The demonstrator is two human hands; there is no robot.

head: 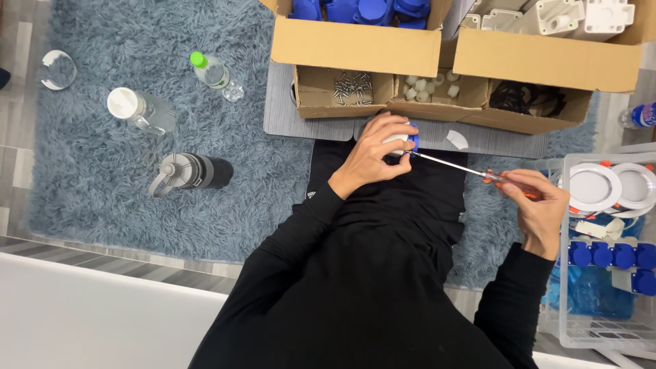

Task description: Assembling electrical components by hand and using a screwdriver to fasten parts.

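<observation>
The person's left hand (372, 152) is closed around a small white and blue plastic part (403, 140) and holds it on the lap, just in front of the cardboard tray of small metal screws (352, 87). The right hand (540, 208) grips the orange handle of a thin metal screwdriver (471, 169). The step in hand appears to be driving a screw into the part. The screwdriver lies almost level; its long axis runs from the right hand towards the left hand, and the tip points at the part and seems to touch it. The next move probably needs a steady part and a turning of the handle without slipping of the tip.
</observation>
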